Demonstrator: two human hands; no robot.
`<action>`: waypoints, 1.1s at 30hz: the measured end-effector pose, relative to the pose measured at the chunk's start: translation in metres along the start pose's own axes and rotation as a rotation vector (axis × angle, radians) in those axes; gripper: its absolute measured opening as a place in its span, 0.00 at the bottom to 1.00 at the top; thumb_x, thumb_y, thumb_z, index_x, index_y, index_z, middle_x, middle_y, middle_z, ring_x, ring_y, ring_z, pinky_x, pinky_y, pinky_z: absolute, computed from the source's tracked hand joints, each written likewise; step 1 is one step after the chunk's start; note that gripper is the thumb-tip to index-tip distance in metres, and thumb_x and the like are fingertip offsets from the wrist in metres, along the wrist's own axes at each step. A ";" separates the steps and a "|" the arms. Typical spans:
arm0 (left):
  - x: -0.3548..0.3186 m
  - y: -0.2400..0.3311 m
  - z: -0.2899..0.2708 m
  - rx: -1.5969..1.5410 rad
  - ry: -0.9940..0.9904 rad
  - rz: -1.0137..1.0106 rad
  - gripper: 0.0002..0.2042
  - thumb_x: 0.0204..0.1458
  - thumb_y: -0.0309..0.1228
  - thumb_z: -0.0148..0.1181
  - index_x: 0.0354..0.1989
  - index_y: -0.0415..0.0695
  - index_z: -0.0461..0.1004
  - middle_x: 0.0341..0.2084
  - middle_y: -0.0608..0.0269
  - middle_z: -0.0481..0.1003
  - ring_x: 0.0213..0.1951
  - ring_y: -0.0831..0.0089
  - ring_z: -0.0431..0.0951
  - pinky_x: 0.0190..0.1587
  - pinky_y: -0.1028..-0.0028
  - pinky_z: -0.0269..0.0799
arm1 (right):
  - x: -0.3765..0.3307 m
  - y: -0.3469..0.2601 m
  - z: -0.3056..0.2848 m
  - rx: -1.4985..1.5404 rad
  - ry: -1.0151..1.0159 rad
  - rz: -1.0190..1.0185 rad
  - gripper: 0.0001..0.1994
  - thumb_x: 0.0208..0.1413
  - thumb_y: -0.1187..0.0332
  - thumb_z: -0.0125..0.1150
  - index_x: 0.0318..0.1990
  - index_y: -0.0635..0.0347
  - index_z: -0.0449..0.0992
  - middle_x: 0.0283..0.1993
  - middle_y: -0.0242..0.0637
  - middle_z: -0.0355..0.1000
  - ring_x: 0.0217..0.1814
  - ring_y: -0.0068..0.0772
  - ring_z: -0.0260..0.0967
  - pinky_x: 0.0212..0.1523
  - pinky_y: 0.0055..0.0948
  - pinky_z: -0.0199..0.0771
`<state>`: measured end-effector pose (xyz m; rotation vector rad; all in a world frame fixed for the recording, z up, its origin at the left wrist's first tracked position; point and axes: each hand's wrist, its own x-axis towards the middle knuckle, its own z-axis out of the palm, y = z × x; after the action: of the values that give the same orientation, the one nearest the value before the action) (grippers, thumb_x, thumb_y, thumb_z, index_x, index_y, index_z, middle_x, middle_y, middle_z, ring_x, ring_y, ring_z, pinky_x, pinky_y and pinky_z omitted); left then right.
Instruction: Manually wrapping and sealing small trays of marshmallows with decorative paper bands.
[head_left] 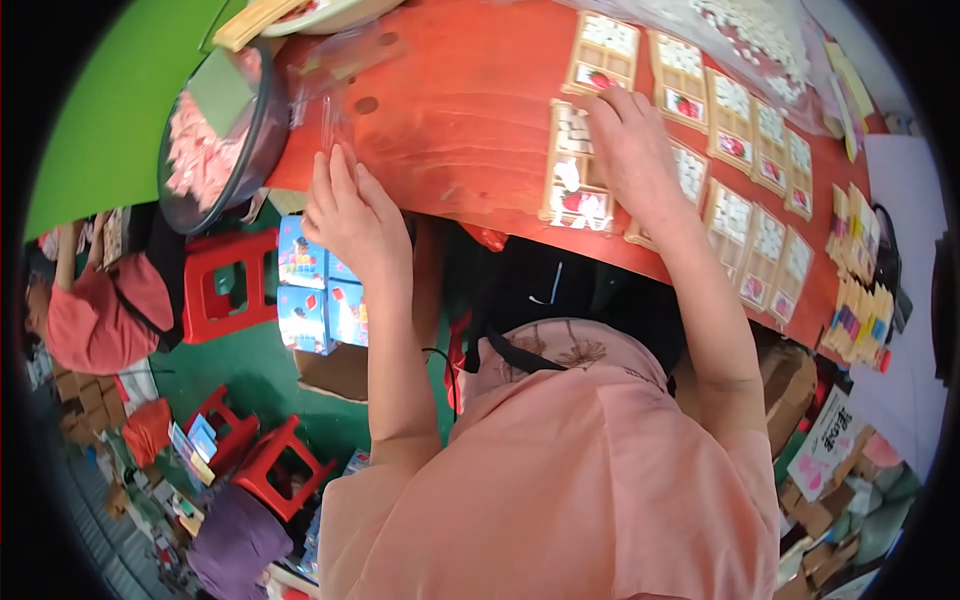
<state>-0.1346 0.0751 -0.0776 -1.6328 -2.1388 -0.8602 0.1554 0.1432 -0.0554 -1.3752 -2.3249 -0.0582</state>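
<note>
My right hand [632,150] lies palm-down on a flat packet [576,170] of small white pieces with a red picture at one end, near the front edge of the red table [470,110]. Its fingers press on the packet's top. My left hand [350,210] rests at the table's edge with fingers together, touching a clear plastic bag [335,110] that is hard to make out. More such packets [735,125] lie in rows to the right of my right hand.
A round dark bowl [215,140] of pink-and-white pieces stands at the table's left end. A clear bag of white pieces [760,35] lies at the back. Stacked colourful packs [858,300] sit at the right. Below are red stools [225,285], blue boxes [320,295] and another person [95,315].
</note>
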 end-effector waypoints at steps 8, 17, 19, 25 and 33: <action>0.006 0.071 0.023 0.009 -0.181 0.149 0.27 0.56 0.40 0.64 0.62 0.42 0.67 0.59 0.47 0.69 0.59 0.48 0.70 0.57 0.51 0.63 | -0.005 0.011 -0.005 -0.016 0.017 0.128 0.10 0.58 0.74 0.59 0.48 0.60 0.76 0.43 0.43 0.72 0.50 0.47 0.70 0.53 0.42 0.72; -0.045 0.090 0.013 -0.442 -0.109 0.459 0.25 0.51 0.39 0.67 0.56 0.45 0.71 0.69 0.48 0.60 0.71 0.43 0.54 0.69 0.40 0.42 | -0.007 0.002 -0.003 0.022 0.038 0.076 0.13 0.57 0.74 0.59 0.51 0.59 0.76 0.47 0.41 0.72 0.52 0.44 0.70 0.53 0.42 0.70; -0.046 0.093 0.013 -0.409 -0.066 0.482 0.22 0.49 0.35 0.65 0.53 0.44 0.73 0.69 0.48 0.59 0.71 0.42 0.54 0.70 0.39 0.38 | -0.007 -0.004 -0.003 0.039 0.046 0.021 0.15 0.56 0.74 0.59 0.52 0.59 0.76 0.49 0.40 0.72 0.54 0.43 0.69 0.53 0.42 0.69; -0.004 0.051 0.022 -0.340 -0.289 0.298 0.15 0.51 0.23 0.58 0.49 0.37 0.75 0.59 0.47 0.71 0.65 0.48 0.65 0.67 0.50 0.58 | -0.010 -0.011 -0.005 -0.030 -0.073 -0.001 0.20 0.51 0.74 0.58 0.55 0.54 0.78 0.53 0.39 0.69 0.58 0.44 0.65 0.56 0.43 0.64; 0.020 0.064 0.010 -0.477 -0.135 0.404 0.06 0.55 0.17 0.59 0.39 0.33 0.78 0.41 0.52 0.78 0.45 0.55 0.78 0.48 0.64 0.76 | 0.008 -0.007 -0.007 0.606 0.147 0.228 0.22 0.61 0.71 0.61 0.63 0.56 0.70 0.60 0.44 0.66 0.64 0.42 0.65 0.58 0.42 0.72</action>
<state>-0.0785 0.1075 -0.0565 -2.3093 -1.6585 -1.2100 0.1489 0.1448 -0.0450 -1.2481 -1.8295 0.5485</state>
